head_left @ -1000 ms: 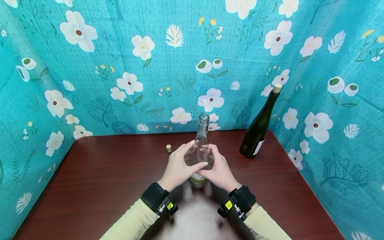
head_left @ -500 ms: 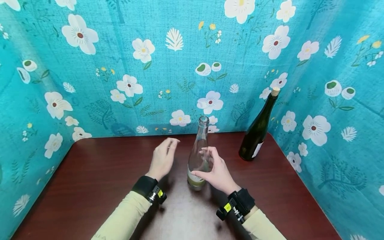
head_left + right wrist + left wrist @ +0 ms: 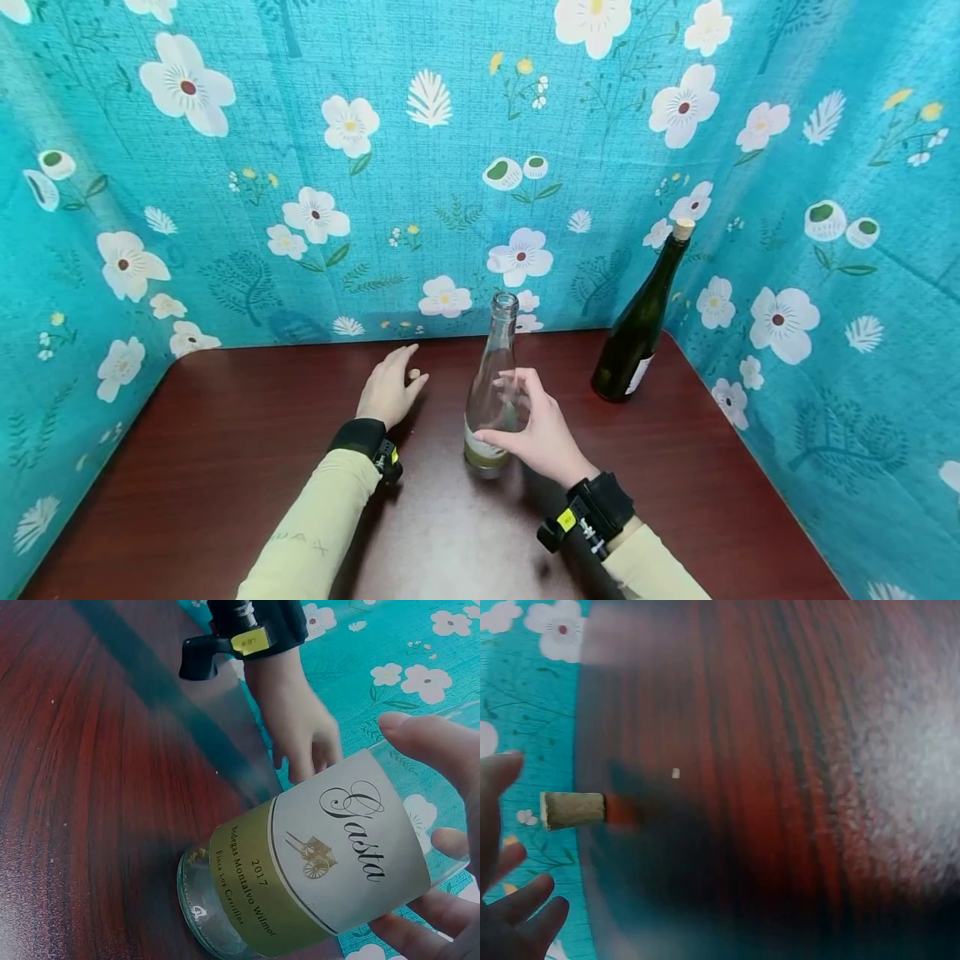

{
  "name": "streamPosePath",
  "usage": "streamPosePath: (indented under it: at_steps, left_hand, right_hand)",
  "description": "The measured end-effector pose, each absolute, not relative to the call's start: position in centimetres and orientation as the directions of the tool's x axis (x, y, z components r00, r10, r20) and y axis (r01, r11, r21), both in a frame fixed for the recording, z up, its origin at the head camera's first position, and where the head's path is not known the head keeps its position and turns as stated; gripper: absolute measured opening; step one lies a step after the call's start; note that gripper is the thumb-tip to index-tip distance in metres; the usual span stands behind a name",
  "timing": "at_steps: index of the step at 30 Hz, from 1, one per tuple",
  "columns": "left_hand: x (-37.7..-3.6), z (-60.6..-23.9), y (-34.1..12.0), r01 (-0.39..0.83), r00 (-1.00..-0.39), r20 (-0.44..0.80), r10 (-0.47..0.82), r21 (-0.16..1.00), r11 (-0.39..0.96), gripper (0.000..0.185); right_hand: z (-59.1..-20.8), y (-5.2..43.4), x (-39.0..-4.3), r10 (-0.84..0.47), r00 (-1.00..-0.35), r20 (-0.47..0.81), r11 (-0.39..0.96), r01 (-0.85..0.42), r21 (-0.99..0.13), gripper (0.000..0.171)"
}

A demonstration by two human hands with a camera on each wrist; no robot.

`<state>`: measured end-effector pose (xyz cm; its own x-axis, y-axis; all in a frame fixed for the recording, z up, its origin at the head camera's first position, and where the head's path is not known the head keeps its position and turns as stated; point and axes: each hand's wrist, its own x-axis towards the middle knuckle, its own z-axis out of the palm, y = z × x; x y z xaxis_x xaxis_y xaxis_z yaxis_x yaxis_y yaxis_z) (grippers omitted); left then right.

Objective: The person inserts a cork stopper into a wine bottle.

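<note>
1. Tiny tan tapered cork stopper (image 3: 414, 374) stands upright on the glossy reddish-brown wood-grain counter (image 3: 225, 433), just right of the left hand (image 3: 386, 392), thumb and fingers spread; that one's way nearer.
2. Right hand (image 3: 542, 434) is curled round the upright clear glass bottle (image 3: 487, 392).
3. Its white-and-olive label (image 3: 341, 859) says "Gasta", "2017", "Bodegas Montalvo Wilmot", "Finca Los Cerrillos".
</note>
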<state>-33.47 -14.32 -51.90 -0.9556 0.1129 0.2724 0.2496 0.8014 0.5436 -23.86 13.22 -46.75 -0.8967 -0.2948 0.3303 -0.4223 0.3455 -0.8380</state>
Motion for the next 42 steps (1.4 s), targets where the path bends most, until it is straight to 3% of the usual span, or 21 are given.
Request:
streamPosePath:
  at_steps: [4,9,23,29,35,42]
  left_hand:
    - [-33.5,-52.6,-14.2,0.272,-0.952,0.272,0.144,0.523,0.808,0.044]
    - [-32.9,-52.7,-14.4,0.239,-0.935,0.352,0.037,0.551,0.8,0.02]
    - [-33.1,-50.1,-13.9,0.36,-0.843,0.538,0.004,0.557,0.748,0.012]
    - [-33.0,-47.1,-12.5,0.507,-0.742,0.67,0.025,0.537,0.675,0.009]
    - [-32.1,-42.6,-10.4,0.663,-0.599,0.8,0.019,0.483,0.572,0.011]
    - [-30.5,-37.5,-8.4,0.781,-0.461,0.887,-0.025,0.419,0.462,0.013]
  right_hand:
    - [-46.7,13.3,-23.9,-0.298,-0.898,0.324,0.338,-0.417,-0.844,0.077]
    - [-47.2,13.4,-24.2,-0.319,-0.891,0.322,0.33,-0.423,-0.844,0.078]
    - [-47.4,13.6,-24.4,-0.314,-0.893,0.322,0.331,-0.421,-0.845,0.079]
    - [-47.5,13.6,-24.4,-0.308,-0.896,0.32,0.329,-0.415,-0.848,0.081]
    - [-47.5,13.7,-24.4,-0.315,-0.891,0.328,0.318,-0.424,-0.848,0.078]
    - [-47.3,13.4,-24.2,-0.306,-0.881,0.36,0.293,-0.447,-0.845,0.08]
